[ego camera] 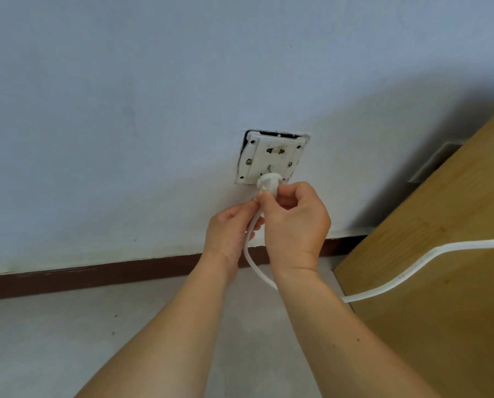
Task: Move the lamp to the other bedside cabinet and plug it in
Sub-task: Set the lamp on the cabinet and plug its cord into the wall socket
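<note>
A worn white wall socket (271, 156) hangs slightly loose from its hole in the pale wall. A white plug (268, 183) is held at the socket's lower edge, just below the lower holes. My right hand (296, 225) grips the plug body between thumb and fingers. My left hand (228, 234) pinches the white cord (412, 272) just behind the plug. The cord loops down, passes behind my right wrist and runs off to the right across the wooden cabinet (455, 225). The lamp itself is out of view.
The wooden cabinet side stands close on the right of the socket. A dark brown skirting board (96, 278) runs along the foot of the wall above a pale tiled floor (67, 340). A second wall plate (435, 162) sits half hidden behind the cabinet.
</note>
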Action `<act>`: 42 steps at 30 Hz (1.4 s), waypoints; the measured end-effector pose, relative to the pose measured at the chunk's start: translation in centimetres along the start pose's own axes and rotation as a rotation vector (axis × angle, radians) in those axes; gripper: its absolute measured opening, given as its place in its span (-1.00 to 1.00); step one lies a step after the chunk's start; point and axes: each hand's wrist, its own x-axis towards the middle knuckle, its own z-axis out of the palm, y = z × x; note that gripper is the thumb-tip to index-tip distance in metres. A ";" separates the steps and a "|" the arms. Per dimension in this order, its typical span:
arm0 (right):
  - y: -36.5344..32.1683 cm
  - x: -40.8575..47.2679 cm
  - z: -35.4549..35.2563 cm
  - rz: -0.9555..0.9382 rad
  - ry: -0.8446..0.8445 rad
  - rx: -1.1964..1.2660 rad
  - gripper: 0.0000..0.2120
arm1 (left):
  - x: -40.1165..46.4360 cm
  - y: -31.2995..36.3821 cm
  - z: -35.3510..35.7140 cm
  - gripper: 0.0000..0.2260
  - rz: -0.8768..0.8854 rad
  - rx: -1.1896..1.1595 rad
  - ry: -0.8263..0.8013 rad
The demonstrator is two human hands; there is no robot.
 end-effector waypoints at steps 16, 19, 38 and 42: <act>0.0 0.6 -0.3 0.016 -0.004 -0.023 -0.77 | 0.3 0.0 0.1 -0.76 0.003 -0.028 0.000; -0.4 0.6 -0.2 -0.001 -0.016 -0.065 -0.80 | 0.4 0.1 -0.1 -0.74 0.022 -0.017 -0.013; -0.1 -0.5 0.3 0.065 0.043 0.109 -0.76 | 0.3 0.4 0.1 -0.68 -0.024 -0.009 -0.023; -0.3 0.1 -0.1 0.043 0.018 0.095 -0.76 | 0.3 0.8 -0.1 -0.70 -0.016 0.028 -0.029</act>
